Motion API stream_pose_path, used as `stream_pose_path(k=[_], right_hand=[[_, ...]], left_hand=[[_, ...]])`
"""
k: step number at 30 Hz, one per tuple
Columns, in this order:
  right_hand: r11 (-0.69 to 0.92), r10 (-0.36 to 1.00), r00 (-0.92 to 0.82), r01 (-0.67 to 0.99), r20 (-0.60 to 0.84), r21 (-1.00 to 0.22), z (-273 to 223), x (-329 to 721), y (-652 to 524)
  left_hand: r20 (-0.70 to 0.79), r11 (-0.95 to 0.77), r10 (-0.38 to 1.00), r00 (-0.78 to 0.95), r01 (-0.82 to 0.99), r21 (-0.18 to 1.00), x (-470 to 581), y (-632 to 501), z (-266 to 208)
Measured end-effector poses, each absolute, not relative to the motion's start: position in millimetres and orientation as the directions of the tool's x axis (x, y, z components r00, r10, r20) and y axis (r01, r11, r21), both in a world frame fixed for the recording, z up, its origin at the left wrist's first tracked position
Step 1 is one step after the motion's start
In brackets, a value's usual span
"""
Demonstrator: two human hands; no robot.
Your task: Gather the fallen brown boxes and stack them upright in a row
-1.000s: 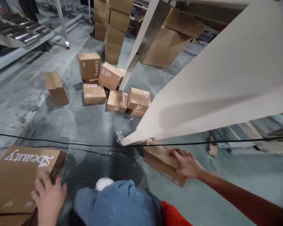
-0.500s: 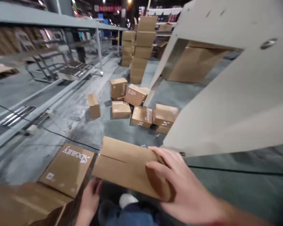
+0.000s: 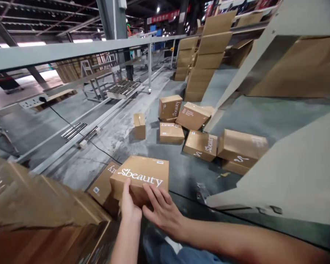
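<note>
From the head camera, both hands meet at a brown cardboard box (image 3: 143, 176) printed "Sbeauty" in white, low in the middle of the view. The left hand (image 3: 129, 205) grips the box's near edge from below and from the left, fingers curled onto the near side, thumb up against the front face. The right hand (image 3: 162, 209) lies flat with fingers spread on the same near side and lower edge, pressing rather than closing round it. The box sits with its printed top facing up, resting on or just over a second box (image 3: 103, 183) of the same kind, which lies on the grey floor (image 3: 264, 113) and peeks out to its left; whether the two touch cannot be told.

A blurred stack of cartons (image 3: 44, 212) fills the lower left corner, close to the camera. Farther out on the floor a loose cluster of seven or so similar boxes (image 3: 194, 128) lies tumbled at odd angles, well apart from the held one. Behind them stands a tall stack of brown boxes (image 3: 206, 58). A pale slanted panel (image 3: 291, 176) occupies the right side. A black cable (image 3: 71, 126) runs across the floor on the left, past a roller conveyor section (image 3: 123, 88) and a long grey rail (image 3: 71, 49).
</note>
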State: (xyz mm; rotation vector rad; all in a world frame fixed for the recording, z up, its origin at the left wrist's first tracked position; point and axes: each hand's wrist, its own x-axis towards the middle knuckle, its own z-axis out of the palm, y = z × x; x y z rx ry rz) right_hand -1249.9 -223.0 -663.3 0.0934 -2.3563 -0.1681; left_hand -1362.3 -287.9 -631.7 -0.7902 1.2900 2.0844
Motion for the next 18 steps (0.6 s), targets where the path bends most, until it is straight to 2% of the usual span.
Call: stream_pose_path(k=[1, 3, 4, 6, 7, 8, 9, 10, 11, 12, 14, 16, 18], right_hand=[[0.991, -0.128, -0.735, -0.070, 0.665, 0.113, -662, -1249, -221], [0.990, -0.085, -0.764, -0.139, 0.639, -0.034, -657, -1247, -206], [0.983, -0.008, -0.756, -0.127, 0.654, -0.135, -654, -1247, -195], [0.907, 0.307, -0.666, -0.013, 0.680, -0.422, -651, -1248, -169], [0.789, 0.512, -0.595, 0.040, 0.620, -0.613, -652, -1248, -158], [0.592, 0.694, -0.549, 0.066, 0.466, -0.803, -655, -1248, -149], [0.325, 0.805, -0.545, 0.076, 0.233, -0.943, -659, -1247, -145], [0.039, 0.811, -0.585, 0.079, -0.015, -0.996, -664, -1246, -146], [-0.211, 0.727, -0.651, 0.088, -0.216, -0.974, -670, -1244, -151], [-0.397, 0.596, -0.726, 0.106, -0.344, -0.911, -675, -1242, -160], [-0.607, 0.388, -0.818, 0.121, -0.426, -0.785, -682, -1241, -180], [-0.691, 0.368, -0.824, 0.068, -0.431, -0.719, -685, -1244, -192], [-0.709, 0.456, -0.777, -0.022, -0.435, -0.705, -684, -1251, -187]], left_hand=[[-0.732, -0.400, 0.119, -0.670, -0.707, 0.582, -1362, -290, -639], [-0.716, -0.434, 0.087, -0.693, -0.673, 0.599, -1364, -297, -650], [-0.699, -0.448, 0.083, -0.711, -0.653, 0.611, -1366, -302, -654], [-0.668, -0.477, 0.094, -0.738, -0.623, 0.620, -1373, -314, -659], [-0.653, -0.494, 0.109, -0.749, -0.611, 0.618, -1376, -319, -660], [-0.632, -0.514, 0.131, -0.764, -0.597, 0.616, -1379, -323, -660], [-0.612, -0.532, 0.151, -0.776, -0.586, 0.612, -1382, -325, -660], [-0.595, -0.548, 0.166, -0.786, -0.575, 0.607, -1383, -325, -659], [-0.581, -0.563, 0.175, -0.795, -0.564, 0.603, -1382, -323, -658], [-0.572, -0.573, 0.177, -0.801, -0.556, 0.602, -1380, -319, -656], [-0.563, -0.593, 0.160, -0.811, -0.535, 0.602, -1370, -306, -655], [-0.518, -0.605, 0.146, -0.843, -0.490, 0.627, -1355, -294, -658], [-0.435, -0.582, 0.188, -0.881, -0.457, 0.673, -1341, -289, -671]])
